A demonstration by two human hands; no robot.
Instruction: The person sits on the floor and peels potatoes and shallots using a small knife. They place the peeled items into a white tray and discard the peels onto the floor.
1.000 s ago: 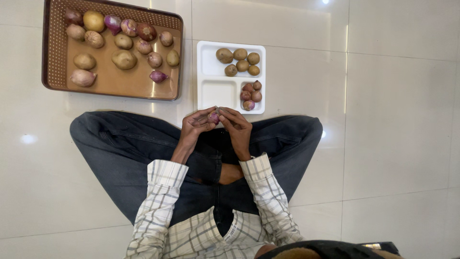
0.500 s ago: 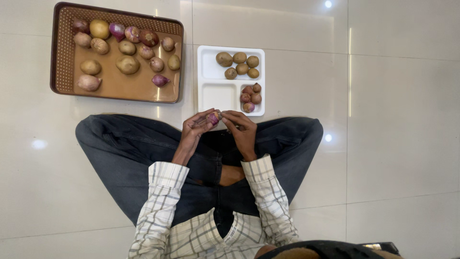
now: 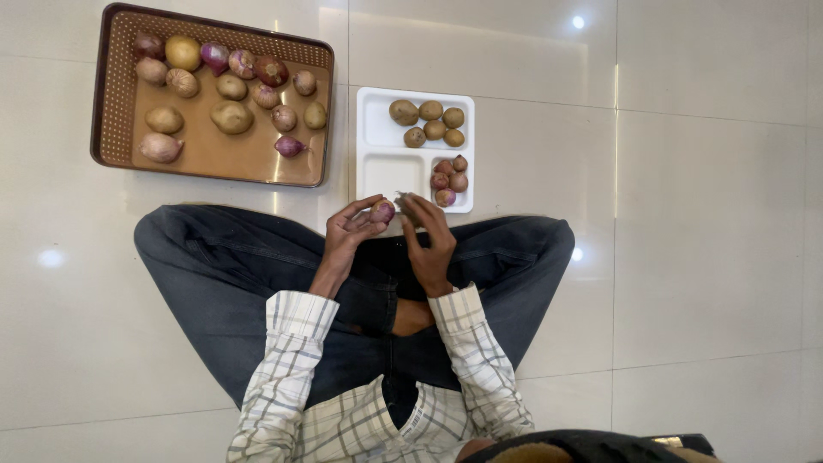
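Bright even indoor light from overhead, small ceiling-lamp glare spots on glossy floor tiles (image 3: 703, 214), streak reflections on brown tray (image 3: 214, 154), soft faint shadows, sharp focus, mild edge distortion

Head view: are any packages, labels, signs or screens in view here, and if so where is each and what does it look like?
None in view: no package, label, sign or screen.
Brown tray: rectangular, perforated rim, on the floor at upper left, holds loose potatoes and onions.
White tray: rectangular, compartments, in front of the knees, holds small potatoes and small onions.
Small purple onion: in the left hand, right hand beside it.
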